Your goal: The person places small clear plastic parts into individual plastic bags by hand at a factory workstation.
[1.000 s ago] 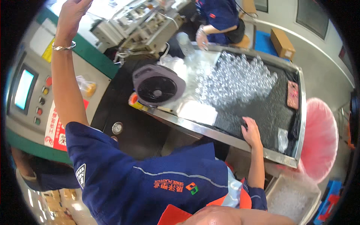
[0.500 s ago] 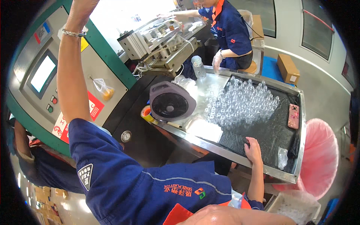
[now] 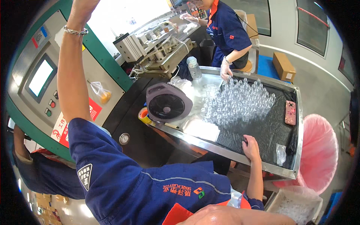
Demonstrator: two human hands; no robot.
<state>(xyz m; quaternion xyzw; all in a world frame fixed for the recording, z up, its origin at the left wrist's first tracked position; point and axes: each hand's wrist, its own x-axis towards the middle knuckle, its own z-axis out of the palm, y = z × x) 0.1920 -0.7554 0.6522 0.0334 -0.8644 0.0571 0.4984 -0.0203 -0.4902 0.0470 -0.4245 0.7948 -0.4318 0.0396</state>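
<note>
My left arm reaches up past the control cabinet, and my left hand (image 3: pixel 83 10) is cut off by the top edge, so its fingers are hidden. My right hand (image 3: pixel 251 147) rests at the near side of the metal-rimmed tray table (image 3: pixel 231 152), on the black sheet (image 3: pixel 240 139); its fingers are slightly bent and apart, with nothing seen in them. Beyond it stand many small clear plastic bottle-shaped pieces (image 3: pixel 240 99) in a dense group. Across the table, a co-worker's gloved hand (image 3: pixel 225 69) touches the far edge of these pieces.
A grey fan (image 3: pixel 167 106), a tape roll (image 3: pixel 144 114) and a clear bottle (image 3: pixel 194 68) stand at the table's left. A pink phone (image 3: pixel 290 112) and a small plastic bag (image 3: pixel 281 154) lie right. Nearby are a pink-lined bin (image 3: pixel 318 150) and the control cabinet (image 3: pixel 75 82).
The co-worker's near gloved hand has come down to the clear pieces, and their other hand has moved right along the machine. My view has shifted slightly; my hands keep their poses.
</note>
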